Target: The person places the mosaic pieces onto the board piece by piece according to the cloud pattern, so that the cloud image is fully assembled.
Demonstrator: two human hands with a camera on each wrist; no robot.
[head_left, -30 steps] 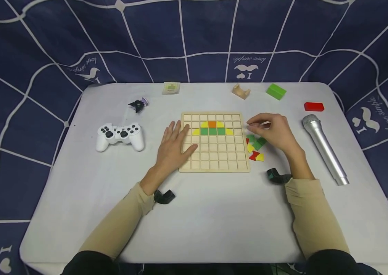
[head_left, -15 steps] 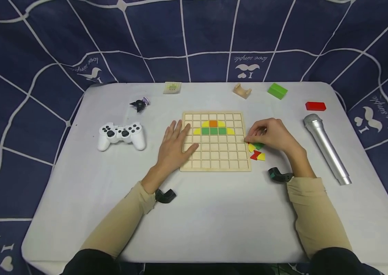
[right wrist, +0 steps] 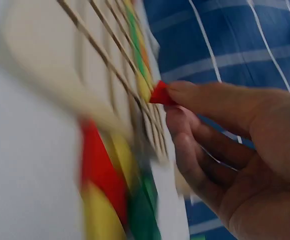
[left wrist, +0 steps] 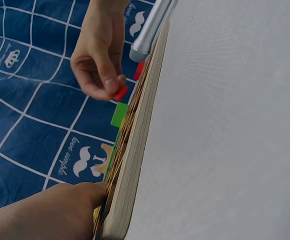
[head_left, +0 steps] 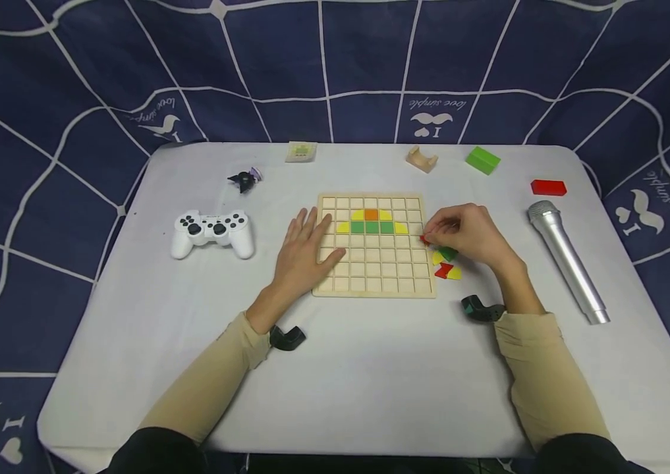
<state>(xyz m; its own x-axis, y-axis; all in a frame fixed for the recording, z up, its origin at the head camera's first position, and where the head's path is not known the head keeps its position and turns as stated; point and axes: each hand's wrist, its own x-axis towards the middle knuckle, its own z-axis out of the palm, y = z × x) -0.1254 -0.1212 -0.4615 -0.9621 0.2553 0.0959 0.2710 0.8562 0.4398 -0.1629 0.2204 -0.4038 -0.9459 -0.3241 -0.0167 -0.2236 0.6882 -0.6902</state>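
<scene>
At the right edge of the wooden grid board (head_left: 373, 245), a small red tile (head_left: 425, 239) is pinched between the thumb and fingertips of the right hand (head_left: 470, 236), just above the board's rightmost column. In the right wrist view the tile is seen as a red wedge held at the fingertips against the grid ribs. The left hand (head_left: 304, 253) is laid flat, fingers spread, on the board's left columns. In the board's upper rows, an orange tile (head_left: 371, 214) is flanked by yellow pieces, and three green tiles (head_left: 372, 228) are set beneath it. Loose red, yellow and green tiles (head_left: 446, 265) are heaped just beside the board, under the right hand. Farther out on the white table (head_left: 370, 368) are shown a white game controller (head_left: 212, 232), a silver microphone (head_left: 567, 260), a red block (head_left: 548, 187), a green block (head_left: 482, 160) and a wooden arch block (head_left: 421, 158). On the navy backdrop (head_left: 74, 79) the upside-down words "love simple" can be read beside moustache motifs.
</scene>
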